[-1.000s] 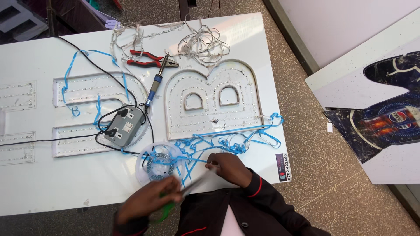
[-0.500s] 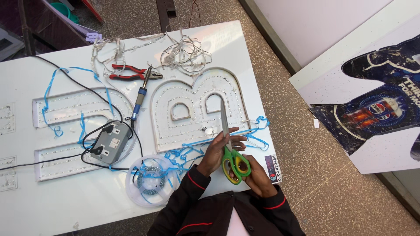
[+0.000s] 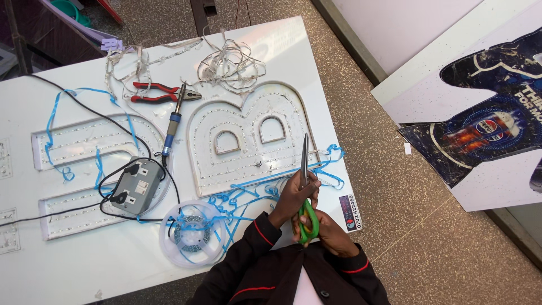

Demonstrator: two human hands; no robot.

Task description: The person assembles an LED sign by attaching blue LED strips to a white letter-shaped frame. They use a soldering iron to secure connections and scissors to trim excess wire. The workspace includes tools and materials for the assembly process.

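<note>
White tabletop [image 3: 293, 51] now carries both hands [image 3: 307, 212] closed together on green-handled scissors [image 3: 306, 186], raised a second ago, blades shut, pointing over the letter-shaped sign [image 3: 248, 141].

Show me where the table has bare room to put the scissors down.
Bare white strip along the near edge, left of the strip reel and below the lower channel letter. Crowded: blue film by both hands, socket box, soldering iron, pliers, wire tangle.
</note>
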